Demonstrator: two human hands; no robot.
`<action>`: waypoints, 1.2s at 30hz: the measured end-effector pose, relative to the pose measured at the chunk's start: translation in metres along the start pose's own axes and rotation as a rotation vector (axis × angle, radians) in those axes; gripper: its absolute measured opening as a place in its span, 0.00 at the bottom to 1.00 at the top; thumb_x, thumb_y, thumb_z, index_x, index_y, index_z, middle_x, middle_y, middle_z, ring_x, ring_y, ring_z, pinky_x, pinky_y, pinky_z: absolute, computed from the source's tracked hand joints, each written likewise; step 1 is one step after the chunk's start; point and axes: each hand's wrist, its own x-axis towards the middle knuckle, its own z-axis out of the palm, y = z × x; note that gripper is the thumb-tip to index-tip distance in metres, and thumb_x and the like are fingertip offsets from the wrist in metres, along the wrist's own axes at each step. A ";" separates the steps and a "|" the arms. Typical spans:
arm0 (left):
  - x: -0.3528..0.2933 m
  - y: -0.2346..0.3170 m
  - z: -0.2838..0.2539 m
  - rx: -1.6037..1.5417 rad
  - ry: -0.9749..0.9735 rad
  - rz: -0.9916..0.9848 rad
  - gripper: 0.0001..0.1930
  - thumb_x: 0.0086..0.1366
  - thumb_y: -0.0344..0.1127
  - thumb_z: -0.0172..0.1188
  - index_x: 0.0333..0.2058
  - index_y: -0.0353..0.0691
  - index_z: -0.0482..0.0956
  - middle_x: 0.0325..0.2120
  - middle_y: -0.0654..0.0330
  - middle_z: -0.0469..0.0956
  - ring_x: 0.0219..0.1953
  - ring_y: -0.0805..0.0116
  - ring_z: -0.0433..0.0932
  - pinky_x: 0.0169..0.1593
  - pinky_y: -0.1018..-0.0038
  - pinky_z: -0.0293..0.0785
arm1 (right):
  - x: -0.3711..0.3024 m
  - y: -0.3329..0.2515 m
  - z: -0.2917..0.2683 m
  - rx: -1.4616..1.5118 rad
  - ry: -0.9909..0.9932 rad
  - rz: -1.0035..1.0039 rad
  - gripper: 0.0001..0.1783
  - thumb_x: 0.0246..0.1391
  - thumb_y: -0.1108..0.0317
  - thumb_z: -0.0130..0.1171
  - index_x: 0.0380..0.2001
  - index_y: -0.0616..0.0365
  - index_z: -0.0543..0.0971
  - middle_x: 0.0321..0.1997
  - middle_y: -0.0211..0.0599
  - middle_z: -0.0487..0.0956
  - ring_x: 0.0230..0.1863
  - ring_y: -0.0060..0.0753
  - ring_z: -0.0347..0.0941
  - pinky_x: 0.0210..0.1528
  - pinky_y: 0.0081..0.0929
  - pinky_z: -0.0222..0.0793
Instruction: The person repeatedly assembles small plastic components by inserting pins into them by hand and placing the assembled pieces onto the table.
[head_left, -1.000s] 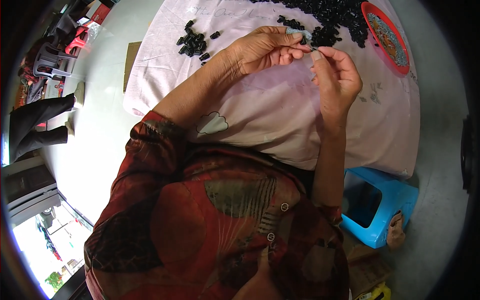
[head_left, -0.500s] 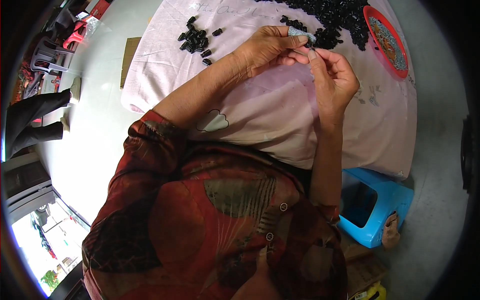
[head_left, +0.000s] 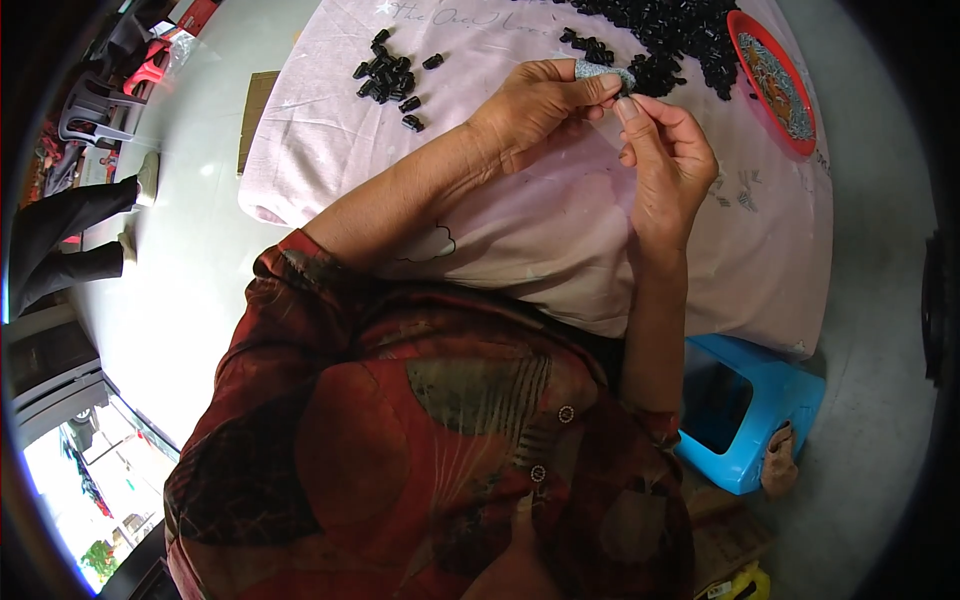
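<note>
My left hand (head_left: 545,108) is closed in a pinch over the far part of the table, a grey speckled cloth wrap (head_left: 603,74) around its index finger. Between thumb and wrapped finger a bit of a small black plastic part (head_left: 623,93) shows. My right hand (head_left: 672,155) meets it from the right, thumb and index fingertip pressed together against that part; whatever is in this pinch is too small to make out. Beyond the hands lies a big heap of similar black parts (head_left: 690,40). A smaller pile of them (head_left: 385,75) sits left of my left hand.
A red tray (head_left: 740,35) of small silvery metal pieces stands at the far right. A few loose metal pieces (head_left: 746,190) lie on the pink tablecloth (head_left: 540,225). Below the table's right edge is a blue plastic stool (head_left: 750,430). Another person's legs (head_left: 75,230) show at left.
The fingertips have shifted slightly around the small part, and the lower fingers of both hands have drawn apart. Piles and tray stay as they were.
</note>
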 end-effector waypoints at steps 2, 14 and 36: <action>-0.003 -0.001 0.002 0.010 0.016 0.004 0.08 0.63 0.38 0.68 0.31 0.40 0.82 0.24 0.66 0.79 0.25 0.81 0.73 0.28 0.83 0.67 | 0.000 -0.001 0.000 0.001 -0.009 0.004 0.07 0.55 0.73 0.67 0.37 0.62 0.82 0.27 0.26 0.77 0.25 0.13 0.67 0.28 0.12 0.63; -0.016 0.017 -0.030 0.277 -0.097 -0.108 0.15 0.63 0.44 0.67 0.30 0.36 0.82 0.21 0.65 0.78 0.19 0.82 0.72 0.19 0.86 0.64 | 0.001 0.009 -0.001 -0.409 -0.298 -0.380 0.18 0.53 0.74 0.66 0.49 0.61 0.81 0.39 0.25 0.77 0.29 0.13 0.64 0.29 0.12 0.61; -0.034 0.062 -0.047 0.839 -0.432 -0.251 0.15 0.65 0.42 0.62 0.27 0.35 0.82 0.20 0.67 0.75 0.23 0.81 0.70 0.27 0.81 0.66 | 0.000 -0.004 0.017 -0.871 -0.798 -0.538 0.16 0.60 0.59 0.58 0.28 0.61 0.71 0.20 0.47 0.75 0.23 0.50 0.75 0.28 0.40 0.70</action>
